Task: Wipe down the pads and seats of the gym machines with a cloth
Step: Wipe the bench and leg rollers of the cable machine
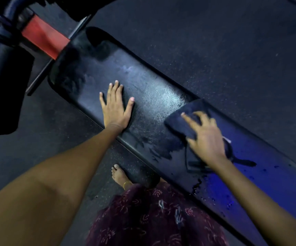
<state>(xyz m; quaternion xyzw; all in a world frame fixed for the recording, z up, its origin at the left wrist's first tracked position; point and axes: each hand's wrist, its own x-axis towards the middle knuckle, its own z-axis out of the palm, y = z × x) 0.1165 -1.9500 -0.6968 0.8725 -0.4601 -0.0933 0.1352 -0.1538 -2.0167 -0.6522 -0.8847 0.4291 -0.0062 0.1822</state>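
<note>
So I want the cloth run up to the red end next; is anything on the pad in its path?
Yes: the left hand lies flat on the pad, between the cloth under the right hand and the red end.

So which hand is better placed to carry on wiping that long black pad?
The right hand: it already presses the dark cloth onto the bench pad. The left hand lies flat and bare on the pad, apparently bracing.
</note>
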